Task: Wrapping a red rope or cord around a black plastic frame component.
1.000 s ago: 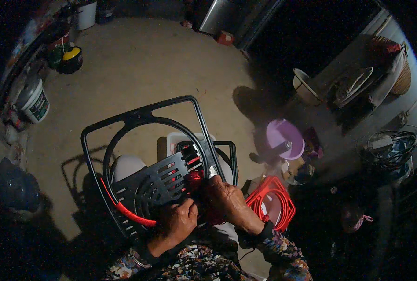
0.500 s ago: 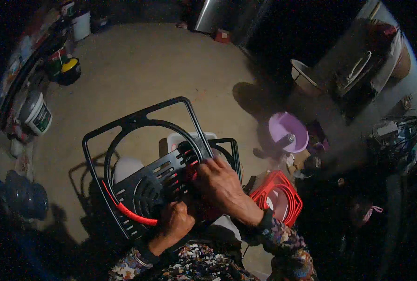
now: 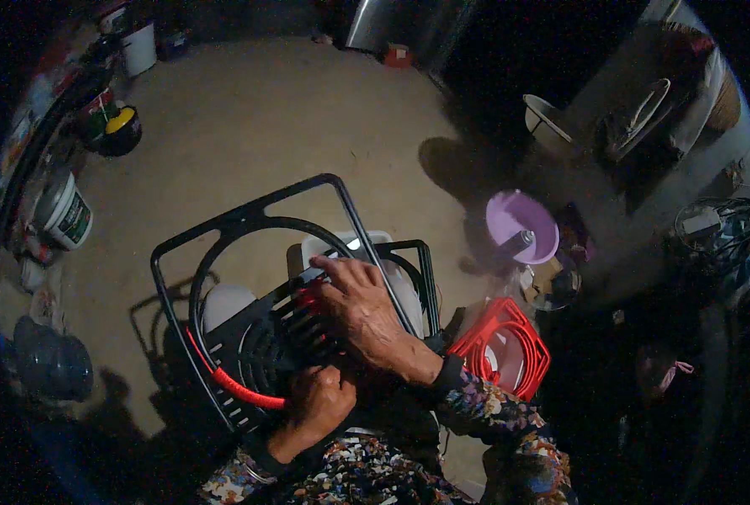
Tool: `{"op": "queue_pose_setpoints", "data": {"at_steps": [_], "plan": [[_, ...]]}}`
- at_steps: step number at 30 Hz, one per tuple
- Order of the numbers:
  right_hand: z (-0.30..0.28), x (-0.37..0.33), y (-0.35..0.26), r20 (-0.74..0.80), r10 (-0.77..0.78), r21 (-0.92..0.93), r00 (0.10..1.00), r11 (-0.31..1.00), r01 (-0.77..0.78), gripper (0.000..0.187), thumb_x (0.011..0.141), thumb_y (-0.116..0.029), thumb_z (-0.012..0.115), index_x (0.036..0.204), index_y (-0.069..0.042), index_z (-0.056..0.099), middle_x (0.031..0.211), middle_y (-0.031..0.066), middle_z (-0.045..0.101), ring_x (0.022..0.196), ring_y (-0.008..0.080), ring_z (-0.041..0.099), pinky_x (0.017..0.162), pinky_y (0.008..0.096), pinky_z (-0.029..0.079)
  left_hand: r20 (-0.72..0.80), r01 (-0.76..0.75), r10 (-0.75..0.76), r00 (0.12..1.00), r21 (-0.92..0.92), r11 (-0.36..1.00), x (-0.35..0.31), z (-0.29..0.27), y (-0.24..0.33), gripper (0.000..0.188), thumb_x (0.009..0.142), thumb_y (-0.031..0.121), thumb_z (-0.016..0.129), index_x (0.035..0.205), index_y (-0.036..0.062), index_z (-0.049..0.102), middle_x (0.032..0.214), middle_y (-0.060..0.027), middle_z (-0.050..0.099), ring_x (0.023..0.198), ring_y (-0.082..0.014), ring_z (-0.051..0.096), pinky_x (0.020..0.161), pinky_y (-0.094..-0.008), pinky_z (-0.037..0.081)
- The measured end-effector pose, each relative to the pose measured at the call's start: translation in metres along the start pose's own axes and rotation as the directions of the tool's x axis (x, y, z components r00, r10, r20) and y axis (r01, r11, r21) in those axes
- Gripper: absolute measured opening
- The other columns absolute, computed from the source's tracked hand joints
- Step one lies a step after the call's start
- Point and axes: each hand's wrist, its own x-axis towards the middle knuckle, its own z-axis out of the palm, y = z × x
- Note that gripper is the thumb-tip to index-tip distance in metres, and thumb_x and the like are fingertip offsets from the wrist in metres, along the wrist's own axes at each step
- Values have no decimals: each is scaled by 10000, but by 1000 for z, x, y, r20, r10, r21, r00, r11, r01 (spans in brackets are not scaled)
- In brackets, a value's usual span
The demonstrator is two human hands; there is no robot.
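Observation:
A black frame with a round ring and a slotted plate lies tilted before me. Red strip is wound closely round the ring's near left part. My left hand is closed in a fist at the end of this winding, seemingly round the ring; its grip is partly hidden. My right hand lies across the slotted plate with bent fingers. A bunch of red strip shows under those fingers, and the palm hides the rest.
To the right stand red frames stacked together and a purple basin with a grey cylinder in it. A white tub and a dark pot with a yellow top line the left. Beneath the frame is a pale container.
My right hand has moved left and away from me, from the frame's right bar over the slotted plate. The left hand stays nearly where it was.

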Motion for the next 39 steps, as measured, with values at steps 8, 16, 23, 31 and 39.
{"op": "queue_pose_setpoints", "data": {"at_steps": [8,16,23,31,39], "plan": [[32,-16,9,110,62,103,992,992,-73,434,792,-97,548,1215,-5,512,1241,194,492,1113,359,465,901,417,425,21,-11,12,1000,-38,999,-2,8,-3,158,727,128,597,634,16,535,607,-237,562,589,-435,568,542,-514,447],[-22,-3,-13,269,340,866,901,325,-381,358,890,-244,610,1155,-11,547,1020,79,622,962,180,576,816,298,455,-9,-70,69,998,-85,994,5,12,-7,129,713,125,615,680,6,581,609,-235,572,594,-430,577,564,-502,461],[-120,-55,-41,336,734,890,590,-44,-453,286,843,-210,644,1067,-48,571,912,23,612,795,125,578,699,279,475,-251,-38,-17,968,-212,977,13,13,-11,150,856,174,632,851,24,622,674,-154,606,607,-341,596,584,-396,470],[-115,-158,-33,331,880,701,341,12,-713,312,854,-279,686,1028,-39,587,873,19,598,765,97,536,678,280,458,38,136,-135,990,-505,853,35,-15,11,254,881,210,633,890,-44,639,768,-48,657,680,-112,589,634,-289,476],[-92,-130,-24,67,758,726,649,409,-553,269,861,-123,675,1095,-23,591,897,21,623,814,112,581,721,241,470,85,112,-81,993,-473,874,36,-17,10,215,875,193,612,845,-18,635,704,-167,625,624,-216,629,568,-320,449]]}}
